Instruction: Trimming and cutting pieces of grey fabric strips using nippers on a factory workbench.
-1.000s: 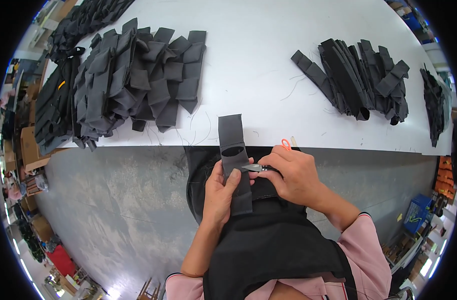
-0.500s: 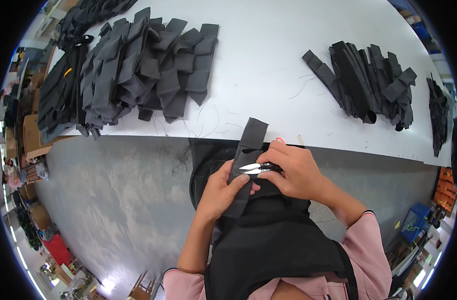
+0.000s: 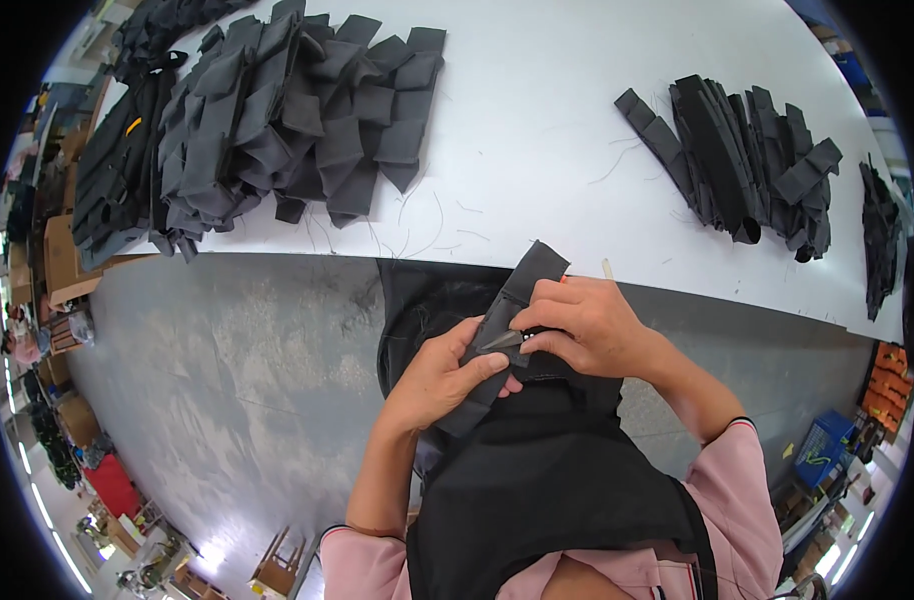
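A dark grey folded fabric strip (image 3: 537,268) is held slantwise over my lap, its upper end reaching past the table's near edge. My left hand (image 3: 445,378) is closed on the strip's middle, thumb on top and fingers behind it. In my right hand (image 3: 587,325) is a small pair of thread snips (image 3: 501,341), gripped between thumb and fingers. Their pointed blades lie against the strip just above my left thumb. Most of the snips' handle is hidden in my right palm, and an orange-red bit shows near my index finger.
The white table (image 3: 537,130) spans the far side. A large heap of grey fabric pieces (image 3: 307,120) lies at its left, a smaller bundle of dark strips (image 3: 737,165) at its right. Loose threads lie between. A blue crate (image 3: 827,447) stands on the floor at right.
The strip has tilted further to the right. The snips' blades, spread apart earlier, now look closer together and turned against the fabric.
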A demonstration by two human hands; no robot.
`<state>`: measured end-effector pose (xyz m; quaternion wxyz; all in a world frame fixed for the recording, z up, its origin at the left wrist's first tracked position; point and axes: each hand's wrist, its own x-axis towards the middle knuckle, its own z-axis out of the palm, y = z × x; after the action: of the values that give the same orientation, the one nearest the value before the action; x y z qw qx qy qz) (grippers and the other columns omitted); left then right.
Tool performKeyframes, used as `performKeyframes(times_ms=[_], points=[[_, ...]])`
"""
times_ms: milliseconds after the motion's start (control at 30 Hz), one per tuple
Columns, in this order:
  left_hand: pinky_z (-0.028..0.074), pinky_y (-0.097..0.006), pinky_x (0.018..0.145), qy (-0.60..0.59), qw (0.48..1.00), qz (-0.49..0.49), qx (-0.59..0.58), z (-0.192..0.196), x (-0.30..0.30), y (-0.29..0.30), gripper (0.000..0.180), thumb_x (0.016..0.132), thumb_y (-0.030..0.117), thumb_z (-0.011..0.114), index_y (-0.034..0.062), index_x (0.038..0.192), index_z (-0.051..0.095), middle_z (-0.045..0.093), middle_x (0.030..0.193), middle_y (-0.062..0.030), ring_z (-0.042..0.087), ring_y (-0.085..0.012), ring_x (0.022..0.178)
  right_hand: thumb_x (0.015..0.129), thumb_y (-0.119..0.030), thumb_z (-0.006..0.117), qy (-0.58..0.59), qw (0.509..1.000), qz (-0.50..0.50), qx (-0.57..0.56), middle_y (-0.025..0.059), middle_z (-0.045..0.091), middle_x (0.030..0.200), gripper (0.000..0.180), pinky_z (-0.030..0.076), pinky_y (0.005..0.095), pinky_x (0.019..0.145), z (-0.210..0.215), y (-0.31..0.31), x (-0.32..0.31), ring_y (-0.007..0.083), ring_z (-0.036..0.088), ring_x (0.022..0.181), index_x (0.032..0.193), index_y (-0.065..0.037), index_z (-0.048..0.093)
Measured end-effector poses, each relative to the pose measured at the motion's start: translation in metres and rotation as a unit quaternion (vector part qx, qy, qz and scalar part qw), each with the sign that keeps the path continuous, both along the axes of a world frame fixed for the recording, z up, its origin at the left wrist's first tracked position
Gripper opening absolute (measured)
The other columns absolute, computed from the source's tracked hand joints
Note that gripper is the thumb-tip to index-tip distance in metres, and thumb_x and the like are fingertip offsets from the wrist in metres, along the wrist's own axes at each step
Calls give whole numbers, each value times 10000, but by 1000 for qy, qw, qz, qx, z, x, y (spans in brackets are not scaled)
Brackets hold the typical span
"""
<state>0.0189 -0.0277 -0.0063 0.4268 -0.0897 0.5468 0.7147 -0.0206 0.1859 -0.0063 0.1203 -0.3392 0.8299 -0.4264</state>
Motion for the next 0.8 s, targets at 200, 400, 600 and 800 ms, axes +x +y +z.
performKeyframes(times_ms=[200,400,600,800], points=[[511,-247,725,-3,1000,26,5,-7,4,4,329,913,113,556,-38,1197,483,659,905,-101,652,-134,785,715,-104,727,-66,989,-102,-83,37,545,761,195,409,288,570,-8,-1,15,211,521,603,887,-78,639],[515,-252,738,-23,997,74,-30,-9,2,10,382,904,78,550,-45,1251,448,661,919,-108,648,-136,798,710,-44,743,-91,972,-176,-123,49,536,716,223,400,271,538,-20,-5,36,173,498,590,917,-54,660],[527,-289,748,-9,990,138,13,-9,3,12,398,907,32,509,-17,1287,404,617,1075,-176,647,-185,818,730,-27,718,-82,950,-271,-133,64,546,780,209,429,247,568,2,5,32,139,530,620,922,-44,638],[533,-319,757,20,980,170,103,-8,9,14,494,911,34,509,23,1353,289,577,1138,-228,645,-224,840,732,-24,710,-30,947,-306,-91,72,533,810,251,450,267,590,-2,2,35,171,530,600,962,-39,610]])
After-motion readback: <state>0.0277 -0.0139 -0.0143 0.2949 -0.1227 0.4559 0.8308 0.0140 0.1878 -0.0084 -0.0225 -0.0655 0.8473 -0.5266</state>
